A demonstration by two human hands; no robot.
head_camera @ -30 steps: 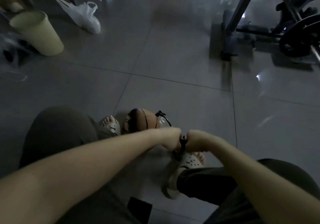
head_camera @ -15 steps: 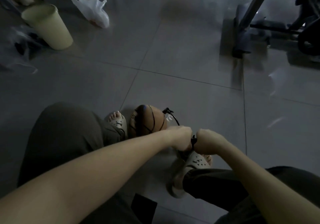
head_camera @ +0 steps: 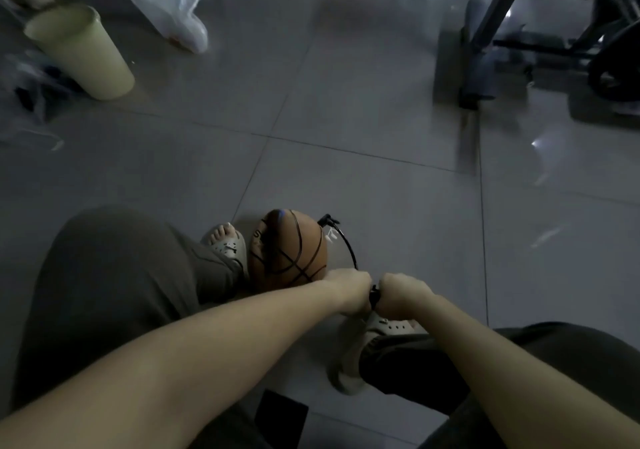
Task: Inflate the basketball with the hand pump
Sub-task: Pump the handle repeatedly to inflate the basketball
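A brown basketball with black seams lies on the grey tiled floor between my two sandalled feet, partly flattened. A thin black hose curves from a connector at the ball's upper right down to the hand pump, of which only a dark bit of handle shows between my fists. My left hand grips the handle's left side and my right hand grips its right side, knuckles almost touching. The pump's body is hidden below my hands.
A pale yellow bucket and a white plastic bag stand at the far left. A dark metal frame and weight equipment occupy the far right. My left foot touches the ball; my right foot is under my hands.
Both hands have stayed clenched on the pump handle and sit slightly lower against the ball. The view has shifted, so the ball shows more fully.
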